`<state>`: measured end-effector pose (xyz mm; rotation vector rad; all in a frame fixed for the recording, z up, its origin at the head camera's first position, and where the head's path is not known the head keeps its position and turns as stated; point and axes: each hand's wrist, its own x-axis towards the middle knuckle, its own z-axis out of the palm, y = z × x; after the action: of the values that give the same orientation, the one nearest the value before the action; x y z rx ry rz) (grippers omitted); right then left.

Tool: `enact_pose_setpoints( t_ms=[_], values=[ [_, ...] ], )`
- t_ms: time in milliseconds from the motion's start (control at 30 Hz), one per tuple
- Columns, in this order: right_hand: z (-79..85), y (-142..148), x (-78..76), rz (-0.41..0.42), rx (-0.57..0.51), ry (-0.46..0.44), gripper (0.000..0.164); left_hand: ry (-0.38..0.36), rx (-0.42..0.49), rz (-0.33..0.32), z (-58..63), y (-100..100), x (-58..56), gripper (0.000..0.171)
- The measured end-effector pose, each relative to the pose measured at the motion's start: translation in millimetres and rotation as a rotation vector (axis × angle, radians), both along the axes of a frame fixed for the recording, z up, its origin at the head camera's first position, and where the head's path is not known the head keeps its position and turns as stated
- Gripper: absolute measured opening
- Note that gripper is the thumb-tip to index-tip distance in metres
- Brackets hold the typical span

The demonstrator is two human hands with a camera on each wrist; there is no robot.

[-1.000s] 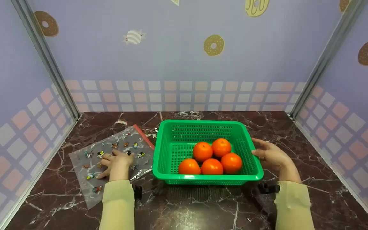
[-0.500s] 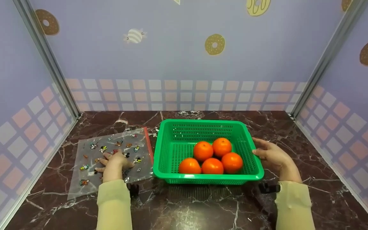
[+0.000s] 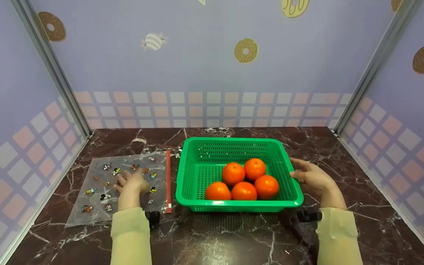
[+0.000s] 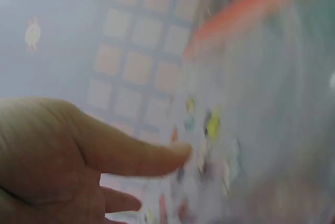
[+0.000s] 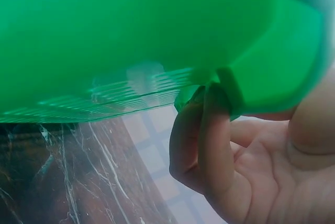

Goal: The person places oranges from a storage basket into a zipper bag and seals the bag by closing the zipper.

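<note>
Green basket (image 3: 241, 203) set centrally on the bench (image 3: 241, 243), gripped at right by the right hand (image 3: 317, 180), five oranges (image 3: 244, 191) held inside, clear bag (image 3: 96, 201) with figures (image 3: 116, 171) laid at left, partly covered by the left hand (image 3: 131, 186), its fingers (image 4: 123, 200) spread.

Head looks down; wrist views sit close; head, right share basket (image 3: 239, 203).
</note>
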<state>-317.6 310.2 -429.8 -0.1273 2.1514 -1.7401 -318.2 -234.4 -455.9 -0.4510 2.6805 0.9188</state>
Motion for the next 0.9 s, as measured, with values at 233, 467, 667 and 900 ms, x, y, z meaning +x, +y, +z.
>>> enact_pose_setpoints(
  t_ms=[233,467,667,900],
  values=[
    [1.3,0,0.8,-0.01,0.014,0.002,0.075,0.129,-0.092,-0.072,3.3,36,-12.7,0.073],
    [-0.3,-1,0.9,0.011,0.001,0.009,0.076,0.081,-0.209,-0.108,-8.9,51,-14.3,0.073],
    [-0.1,-1,0.1,0.019,0.0,0.009,0.077,0.067,-0.194,-0.084,-16.4,60,-19.6,0.052],
    [1.1,-1,-0.1,0.023,0.008,0.008,0.076,0.099,-0.177,-0.022,-18.1,63,-21.5,0.04]
  ],
)
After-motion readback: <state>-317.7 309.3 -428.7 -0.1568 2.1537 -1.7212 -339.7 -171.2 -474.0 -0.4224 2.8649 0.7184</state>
